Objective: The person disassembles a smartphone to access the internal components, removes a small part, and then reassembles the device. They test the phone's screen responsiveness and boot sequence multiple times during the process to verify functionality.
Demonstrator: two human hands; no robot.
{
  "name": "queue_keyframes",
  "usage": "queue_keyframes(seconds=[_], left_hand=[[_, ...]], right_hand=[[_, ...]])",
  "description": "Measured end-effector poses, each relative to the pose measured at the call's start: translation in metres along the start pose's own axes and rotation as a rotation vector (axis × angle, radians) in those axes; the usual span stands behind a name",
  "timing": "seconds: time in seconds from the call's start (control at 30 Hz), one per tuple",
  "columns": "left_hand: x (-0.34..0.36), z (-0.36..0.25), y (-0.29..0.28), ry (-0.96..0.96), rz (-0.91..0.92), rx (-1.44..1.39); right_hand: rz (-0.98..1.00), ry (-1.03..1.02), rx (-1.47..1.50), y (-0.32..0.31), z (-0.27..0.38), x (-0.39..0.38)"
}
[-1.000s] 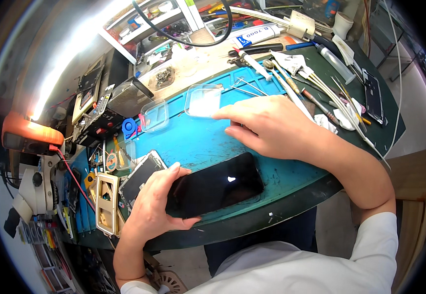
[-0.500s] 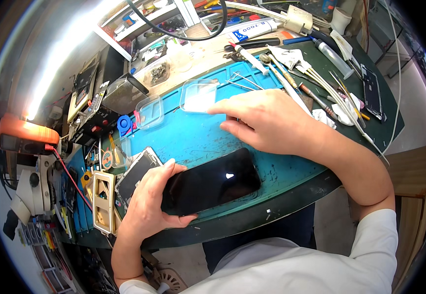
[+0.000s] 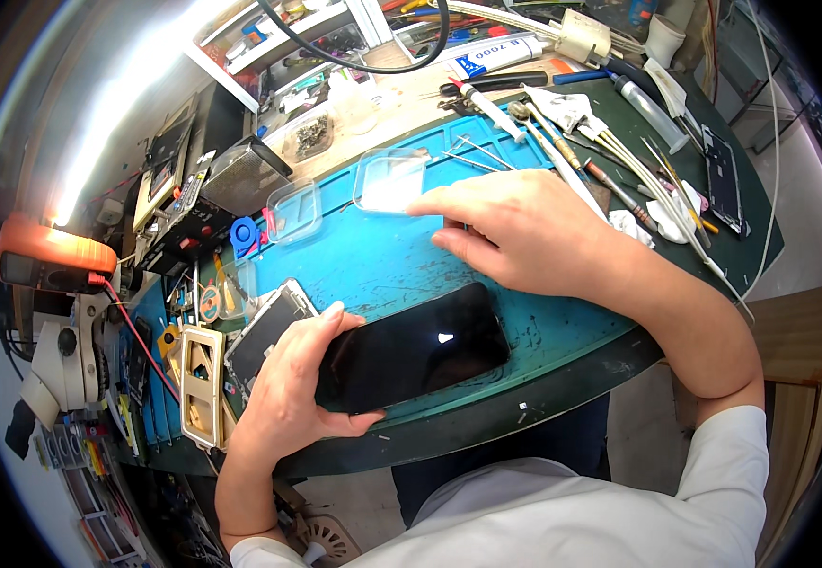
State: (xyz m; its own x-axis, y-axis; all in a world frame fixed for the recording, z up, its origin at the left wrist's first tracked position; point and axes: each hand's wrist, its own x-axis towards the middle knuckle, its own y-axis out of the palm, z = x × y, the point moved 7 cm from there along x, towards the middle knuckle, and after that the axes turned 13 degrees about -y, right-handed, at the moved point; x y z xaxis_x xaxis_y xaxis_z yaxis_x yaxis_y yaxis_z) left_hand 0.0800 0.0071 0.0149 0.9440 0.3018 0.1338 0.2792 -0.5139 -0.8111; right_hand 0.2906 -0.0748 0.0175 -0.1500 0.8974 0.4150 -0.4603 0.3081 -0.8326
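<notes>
A smartphone [image 3: 415,348] with a dark screen and a small white mark near its middle rests on the blue work mat [image 3: 335,275]. My left hand [image 3: 283,383] grips its left end, thumb and fingers on opposite long edges. Above the mat, beyond the phone, my right hand [image 3: 515,232] hovers with index finger and thumb stretched out and apart, and nothing shows between them. Its index fingertip is nearest a clear plastic box [image 3: 389,182]; whether it touches is hard to tell. Partly hidden by my left hand, a detached phone screen panel [image 3: 274,327] lies to the left.
Another clear tray [image 3: 293,213] and a blue tape roll [image 3: 244,237] sit at the mat's left. An orange multimeter [image 3: 56,263] and gold phone frame [image 3: 203,388] stand farther left. Tweezers [image 3: 477,156], brushes [image 3: 553,133], a syringe [image 3: 650,114] and a glue tube [image 3: 496,57] lie at the back right.
The whole view has shifted slightly. Both hands and the phone keep nearly the same places relative to the mat.
</notes>
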Motion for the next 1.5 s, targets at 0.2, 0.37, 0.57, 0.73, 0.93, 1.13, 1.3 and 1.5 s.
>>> queue_keyframes(seconds=[0.2,0.37,0.57,0.73,0.93,1.13,1.3,1.5], left_hand=[[0.0001,-0.0003,-0.0012,-0.010,-0.003,0.008],[0.0006,-0.0017,-0.0024,0.002,0.007,0.018],[0.0009,-0.0040,-0.0039,0.038,-0.001,0.014],[0.0013,-0.0044,-0.0034,0.045,-0.005,0.017],[0.0008,-0.0039,-0.0024,0.060,-0.004,0.027],[0.0014,-0.0050,-0.0033,0.052,-0.005,0.017],[0.0014,-0.0052,-0.0035,0.053,-0.009,0.009],[0.0013,-0.0048,-0.0036,0.051,-0.008,0.014]], right_hand=[[-0.006,-0.003,0.007,0.0008,-0.0001,0.0010],[-0.021,-0.004,-0.017,0.0001,-0.0003,0.0009],[-0.048,-0.028,-0.045,0.0006,0.0004,0.0017],[-0.078,-0.058,-0.050,0.0001,0.0013,0.0012],[-0.090,-0.066,-0.051,-0.0013,0.0021,0.0010],[-0.092,-0.067,-0.050,-0.0011,0.0021,0.0008],[-0.073,-0.048,-0.037,-0.0003,0.0009,0.0011],[-0.060,-0.035,-0.034,0.0001,0.0004,0.0014]])
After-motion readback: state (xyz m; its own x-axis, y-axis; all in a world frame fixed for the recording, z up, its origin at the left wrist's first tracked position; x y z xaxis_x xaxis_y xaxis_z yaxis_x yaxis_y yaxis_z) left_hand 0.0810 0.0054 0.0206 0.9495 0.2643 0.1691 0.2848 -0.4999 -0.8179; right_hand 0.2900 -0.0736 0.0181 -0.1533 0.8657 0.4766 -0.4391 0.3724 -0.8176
